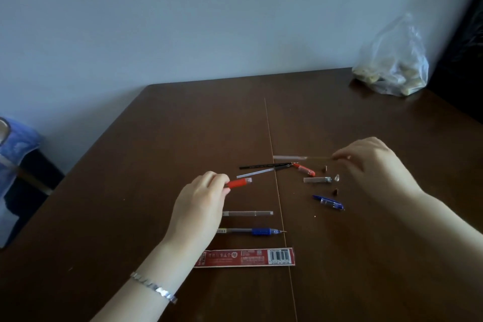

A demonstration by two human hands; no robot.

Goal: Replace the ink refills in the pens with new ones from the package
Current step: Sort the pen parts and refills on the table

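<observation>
My left hand (200,200) is shut on a red-gripped pen barrel (239,182), its open end pointing right. My right hand (376,165) pinches the tip end of a pale refill (295,157) that stretches left just above the table. Between the hands lie black refills (264,165), a white refill (257,172), a red pen cap (304,169), a clear pen piece (316,179) and a blue cap (329,202). Nearer me lie a grey pen barrel (248,213), an assembled blue-gripped pen (254,231) and the red refill package (247,257).
The brown wooden table (183,125) has a seam running down its middle. A clear plastic bag (394,63) with pale lumps sits at the far right corner. Small tips and a spring (336,178) lie near my right hand. A blue cloth (15,144) sits off the table's left.
</observation>
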